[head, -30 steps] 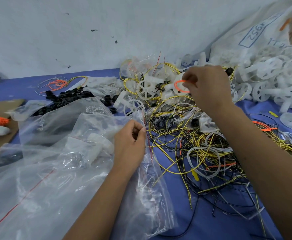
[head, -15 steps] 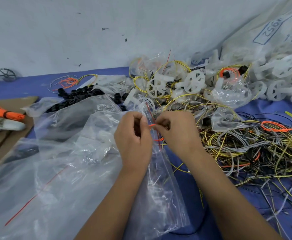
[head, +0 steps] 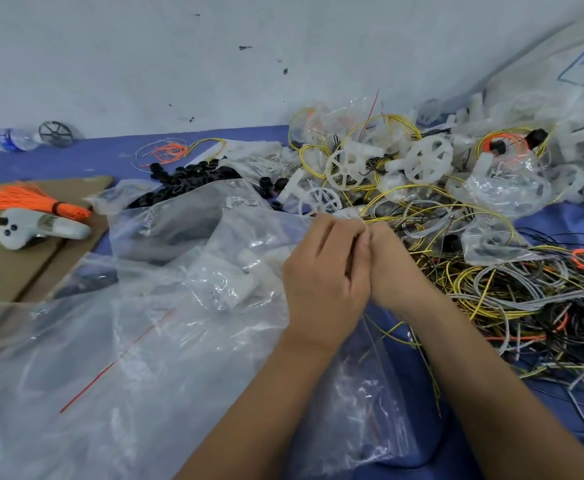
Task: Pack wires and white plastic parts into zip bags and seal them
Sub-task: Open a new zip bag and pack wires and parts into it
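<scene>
My left hand [head: 325, 271] and my right hand [head: 392, 268] are pressed together at the top edge of a small clear zip bag [head: 363, 393], fingers curled and pinching its mouth. The bag hangs down between my forearms; what is inside it is hard to make out. A tangle of yellow, grey, black and orange wires [head: 512, 306] spreads to the right. White plastic spoked wheel parts [head: 427, 159] lie in a heap behind my hands.
A pile of large clear bags [head: 138, 341] covers the left foreground. Black rings [head: 186, 176] lie behind them. An orange wire bundle [head: 30, 200] and a white handheld device [head: 37, 227] rest on cardboard at left. A white sack [head: 567, 84] leans at right.
My right hand came back from the far pile with an orange wire loop to the bag mouth. Both hands now close together on the bag's top; the orange loop is out of sight.
</scene>
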The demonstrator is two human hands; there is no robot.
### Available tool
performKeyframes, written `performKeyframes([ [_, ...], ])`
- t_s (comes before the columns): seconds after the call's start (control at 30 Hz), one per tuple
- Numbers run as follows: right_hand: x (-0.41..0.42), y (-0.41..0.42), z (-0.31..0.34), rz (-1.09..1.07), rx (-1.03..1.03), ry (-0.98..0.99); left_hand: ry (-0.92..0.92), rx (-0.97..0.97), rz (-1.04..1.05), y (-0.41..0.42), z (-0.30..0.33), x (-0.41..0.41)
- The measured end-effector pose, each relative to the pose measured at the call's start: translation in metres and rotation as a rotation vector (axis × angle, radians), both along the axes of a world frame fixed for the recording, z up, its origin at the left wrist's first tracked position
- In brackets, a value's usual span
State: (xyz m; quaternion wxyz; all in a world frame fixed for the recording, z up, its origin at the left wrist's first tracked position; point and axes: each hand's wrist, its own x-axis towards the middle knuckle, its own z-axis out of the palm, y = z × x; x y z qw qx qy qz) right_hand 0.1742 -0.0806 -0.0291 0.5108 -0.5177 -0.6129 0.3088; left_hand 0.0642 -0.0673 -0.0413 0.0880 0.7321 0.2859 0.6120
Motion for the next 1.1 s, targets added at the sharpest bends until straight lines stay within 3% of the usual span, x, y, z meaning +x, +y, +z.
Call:
performKeyframes([
  [0.1, -0.006, 0.007, -0.001, -0.021, -0.02, -0.021, 0.001, 0.033, 0.001, -0.002, 0.0, 0.002],
  [0.2, -0.014, 0.014, 0.001, 0.001, -0.116, 0.262, -0.016, 0.026, 0.002, -0.001, 0.001, 0.002],
  [0.27, -0.015, 0.014, 0.001, 0.075, -0.136, 0.298, -0.025, 0.004, 0.006, 0.0, 0.001, 0.001],
  [0.4, -0.009, 0.005, 0.003, 0.156, -0.134, 0.087, -0.072, -0.082, 0.003, 0.002, 0.0, -0.002],
  [0.67, -0.015, 0.014, 0.0, 0.003, -0.055, -0.013, -0.121, -0.125, 0.011, 0.005, -0.002, -0.002],
  [0.77, -0.016, 0.017, -0.001, -0.147, -0.036, -0.206, -0.135, -0.127, 0.016, 0.006, -0.001, -0.002],
  [0.97, -0.022, 0.015, -0.003, -0.121, -0.169, -0.335, -0.113, -0.169, -0.006, 0.011, -0.005, -0.004],
  [1.1, -0.009, 0.009, 0.007, -0.138, -0.122, -0.59, -0.113, -0.185, -0.025, 0.014, -0.007, -0.003],
])
